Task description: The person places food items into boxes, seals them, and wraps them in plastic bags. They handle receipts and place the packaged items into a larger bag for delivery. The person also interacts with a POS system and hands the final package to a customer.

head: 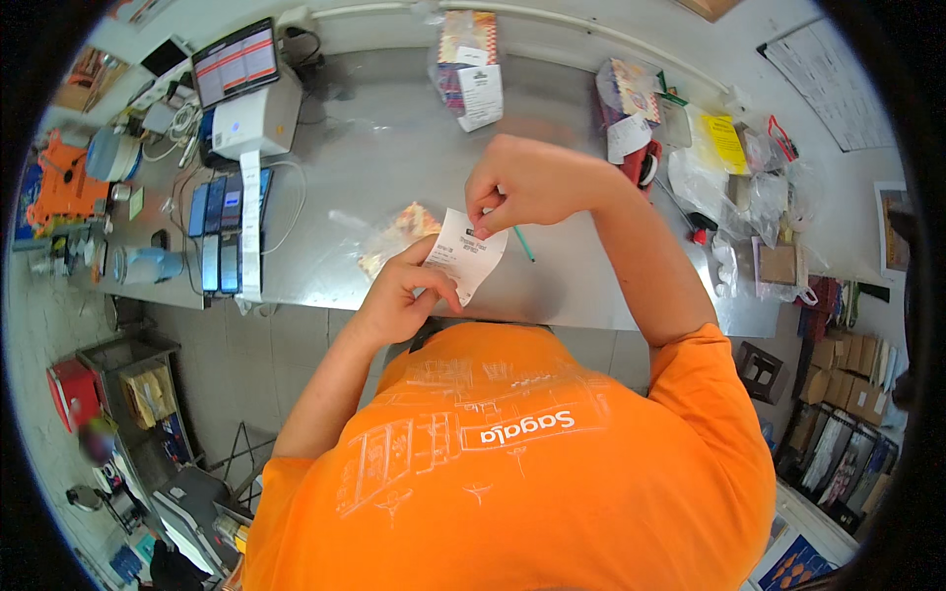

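Observation:
A printed paper receipt (467, 255) is held tilted just above the front part of a steel table. My left hand (409, 288) grips its lower left side between thumb and fingers. At the top edge, my right hand (517, 185) pinches the paper with thumb and forefinger, the wrist bent downward. Behind my left hand lies a patterned packet in clear plastic (403, 235), partly hidden by the hand and the receipt. A thin green pen or stick (525, 244) rests on the steel beside the receipt's right edge.
The steel table (355, 162) carries two bagged patterned boxes with receipts, one at the back (467, 52) and one at the right (628, 96). Left are a white printer (255, 122) with a hanging paper strip, a tablet (236, 65) and several phones (222, 199). Plastic bags (702, 177) crowd the right end.

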A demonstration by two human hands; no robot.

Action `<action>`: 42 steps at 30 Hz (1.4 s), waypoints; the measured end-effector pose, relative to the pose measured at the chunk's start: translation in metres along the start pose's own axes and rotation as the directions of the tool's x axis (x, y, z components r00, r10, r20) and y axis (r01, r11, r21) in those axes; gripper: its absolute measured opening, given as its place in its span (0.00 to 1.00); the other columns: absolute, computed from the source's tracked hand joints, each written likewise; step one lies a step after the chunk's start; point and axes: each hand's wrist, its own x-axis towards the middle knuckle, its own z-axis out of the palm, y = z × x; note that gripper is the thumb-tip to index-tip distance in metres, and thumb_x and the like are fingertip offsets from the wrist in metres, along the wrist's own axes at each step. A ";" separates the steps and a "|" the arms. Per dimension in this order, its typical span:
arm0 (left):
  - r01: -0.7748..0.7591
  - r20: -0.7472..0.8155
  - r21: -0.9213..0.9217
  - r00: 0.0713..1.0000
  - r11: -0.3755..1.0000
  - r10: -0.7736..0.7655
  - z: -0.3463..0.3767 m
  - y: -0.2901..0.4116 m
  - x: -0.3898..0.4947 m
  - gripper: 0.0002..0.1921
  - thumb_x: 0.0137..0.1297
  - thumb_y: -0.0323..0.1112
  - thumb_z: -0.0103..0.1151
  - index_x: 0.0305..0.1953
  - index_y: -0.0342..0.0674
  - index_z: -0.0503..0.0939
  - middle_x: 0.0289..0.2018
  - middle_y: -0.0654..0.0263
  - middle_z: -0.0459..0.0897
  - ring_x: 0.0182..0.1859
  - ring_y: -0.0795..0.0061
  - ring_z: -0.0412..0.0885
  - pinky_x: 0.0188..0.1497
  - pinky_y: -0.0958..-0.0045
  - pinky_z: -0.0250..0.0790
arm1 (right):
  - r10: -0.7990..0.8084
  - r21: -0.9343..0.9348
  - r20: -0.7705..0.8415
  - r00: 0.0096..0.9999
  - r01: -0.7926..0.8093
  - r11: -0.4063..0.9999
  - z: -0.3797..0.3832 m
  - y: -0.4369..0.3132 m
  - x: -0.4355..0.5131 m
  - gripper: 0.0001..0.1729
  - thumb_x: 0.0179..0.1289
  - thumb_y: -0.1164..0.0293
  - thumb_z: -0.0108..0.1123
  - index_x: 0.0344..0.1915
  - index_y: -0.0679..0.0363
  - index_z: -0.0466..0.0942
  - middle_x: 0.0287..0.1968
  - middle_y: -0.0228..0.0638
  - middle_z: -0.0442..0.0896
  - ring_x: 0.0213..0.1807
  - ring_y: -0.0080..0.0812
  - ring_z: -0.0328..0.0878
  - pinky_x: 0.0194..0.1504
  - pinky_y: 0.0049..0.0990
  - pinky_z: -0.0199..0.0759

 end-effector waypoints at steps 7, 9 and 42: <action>0.113 -0.025 0.074 0.993 0.991 -0.112 -0.062 -0.055 -0.099 0.15 0.59 0.09 0.59 0.35 0.38 0.90 0.61 0.56 0.86 0.60 0.55 0.87 0.60 0.64 0.78 | 0.102 0.004 -0.143 0.984 -0.103 0.995 0.116 0.021 0.084 0.25 0.56 0.58 0.86 0.22 0.65 0.80 0.28 0.46 0.82 0.32 0.45 0.79 0.36 0.45 0.72; 0.294 -0.057 0.100 0.956 0.951 -0.289 -0.077 -0.090 -0.123 0.14 0.60 0.10 0.62 0.37 0.38 0.90 0.59 0.55 0.88 0.59 0.54 0.87 0.60 0.64 0.79 | 0.132 -0.064 -0.237 0.962 -0.151 0.986 0.168 0.034 0.102 0.25 0.55 0.56 0.87 0.23 0.64 0.81 0.38 0.47 0.86 0.40 0.47 0.85 0.41 0.45 0.76; 0.769 -0.764 0.120 0.475 0.627 -0.437 -0.412 -0.309 -0.077 0.52 0.64 0.50 0.84 0.84 0.45 0.65 0.68 0.55 0.86 0.69 0.52 0.82 0.73 0.39 0.68 | -0.102 -0.237 -0.947 0.304 -0.447 0.863 0.181 0.062 0.167 0.21 0.63 0.84 0.61 0.55 0.56 0.85 0.64 0.48 0.83 0.69 0.57 0.77 0.73 0.47 0.70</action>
